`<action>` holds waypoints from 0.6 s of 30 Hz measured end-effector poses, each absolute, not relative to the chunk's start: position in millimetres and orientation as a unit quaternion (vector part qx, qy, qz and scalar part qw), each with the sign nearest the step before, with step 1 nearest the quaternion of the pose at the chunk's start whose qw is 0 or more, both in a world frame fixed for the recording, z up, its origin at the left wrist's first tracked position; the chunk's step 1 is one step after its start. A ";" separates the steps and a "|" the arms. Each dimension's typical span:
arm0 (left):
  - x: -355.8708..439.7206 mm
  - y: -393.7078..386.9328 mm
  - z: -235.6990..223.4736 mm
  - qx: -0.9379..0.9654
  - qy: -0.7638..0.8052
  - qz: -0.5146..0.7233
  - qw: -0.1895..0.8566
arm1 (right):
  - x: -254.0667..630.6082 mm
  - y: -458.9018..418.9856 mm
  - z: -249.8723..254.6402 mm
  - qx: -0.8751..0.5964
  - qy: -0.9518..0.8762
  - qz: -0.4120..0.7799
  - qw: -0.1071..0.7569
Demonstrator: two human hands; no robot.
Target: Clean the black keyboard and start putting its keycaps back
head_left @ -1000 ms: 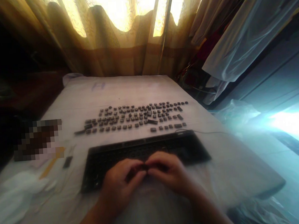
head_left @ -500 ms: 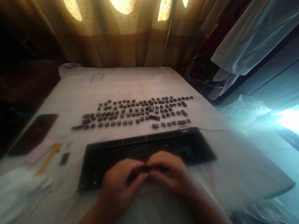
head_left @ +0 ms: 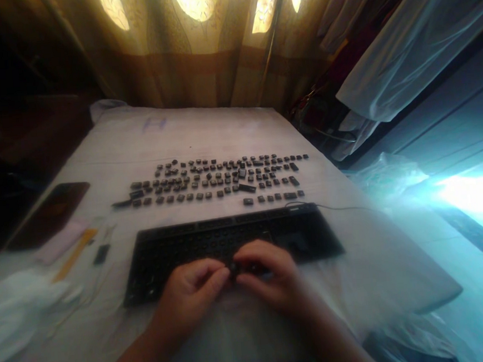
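A black keyboard (head_left: 163, 248) lies across the near part of the table, many of its keys off. Over its front edge my left hand (head_left: 191, 291) has thumb and forefinger pinched together. A small dark piece, apparently a keycap (head_left: 232, 267), shows between the fingertips of both hands; blur hides its details. My right hand (head_left: 271, 273) curves in from the other side, thumb below and forefinger above the piece. Behind the keyboard, loose black keycaps (head_left: 180, 198) lie in several rows, with a long bar-shaped key (head_left: 247, 188) among them.
At the left lie a dark phone (head_left: 49, 215), a pink block (head_left: 60, 241), a yellow strip (head_left: 75, 255), a small black piece (head_left: 102, 254) and crumpled white material (head_left: 17, 310). A thin cable (head_left: 344, 208) runs right from the keyboard. A curtain (head_left: 200, 78) hangs behind the table (head_left: 221, 129).
My fingertips have drawn slightly apart, the left hand shifting a little left, so the small dark piece between them shows more. The whole view has shifted slightly.
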State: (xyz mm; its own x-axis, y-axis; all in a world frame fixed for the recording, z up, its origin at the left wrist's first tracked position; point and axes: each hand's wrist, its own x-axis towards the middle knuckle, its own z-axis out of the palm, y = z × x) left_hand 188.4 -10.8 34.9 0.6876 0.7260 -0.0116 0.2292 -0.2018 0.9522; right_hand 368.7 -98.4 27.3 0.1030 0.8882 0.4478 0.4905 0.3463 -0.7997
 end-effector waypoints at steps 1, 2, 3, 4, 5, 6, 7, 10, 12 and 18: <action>188.4 -10.4 35.0 0.739 0.322 0.227 0.546 | 368.3 -98.0 27.1 -0.535 -0.644 0.187 0.514; 188.4 -10.2 34.9 0.740 0.319 0.224 0.548 | 368.0 -97.4 26.7 -0.534 -0.646 0.179 0.515; 188.4 -10.1 34.7 0.740 0.318 0.223 0.549 | 367.8 -96.9 26.1 -0.532 -0.648 0.171 0.517; 188.5 -10.1 34.5 0.741 0.317 0.222 0.549 | 367.7 -96.3 25.5 -0.531 -0.649 0.164 0.520; 188.4 -10.3 34.2 0.743 0.315 0.222 0.547 | 367.8 -95.8 24.9 -0.530 -0.650 0.159 0.521; 188.4 -10.7 33.9 0.746 0.315 0.222 0.543 | 368.0 -95.5 24.6 -0.529 -0.651 0.157 0.521; 188.3 -11.1 33.5 0.749 0.317 0.225 0.536 | 368.4 -95.3 24.5 -0.528 -0.653 0.157 0.520; 187.8 -12.9 31.4 0.750 0.332 0.245 0.517 | 369.4 -95.3 24.8 -0.523 -0.657 0.156 0.521; 187.3 -13.7 29.4 0.749 0.332 0.267 0.507 | 369.9 -95.6 25.1 -0.520 -0.658 0.156 0.522; 186.4 -13.9 26.2 0.778 0.290 0.314 0.460 | 370.1 -96.0 24.3 -0.522 -0.658 0.157 0.520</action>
State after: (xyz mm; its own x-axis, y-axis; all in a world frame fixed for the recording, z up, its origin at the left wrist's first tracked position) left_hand 186.4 -13.9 26.2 0.6342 0.7403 0.2230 0.1621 -0.4093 0.8979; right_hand 370.1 -96.0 24.3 0.0849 0.8500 0.5199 0.5236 0.4059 -0.7491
